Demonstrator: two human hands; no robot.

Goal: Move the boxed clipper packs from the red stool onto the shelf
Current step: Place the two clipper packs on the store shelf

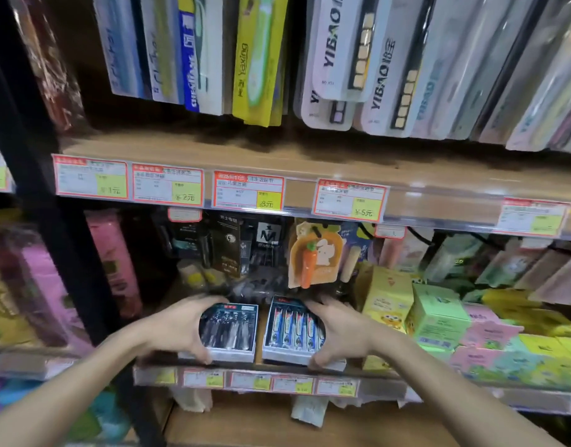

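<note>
The shelf edge sat just under my wrists. My left hand cupped the dark clipper pack, my right hand the blue clipper pack. Both overhung slightly; a careless release might have tipped them off.

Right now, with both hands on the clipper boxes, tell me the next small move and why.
Probably slide both boxes back. The left hand grips the dark box and the right hand the blue box; both sit at the shelf's front edge, with free room seemingly behind.
</note>
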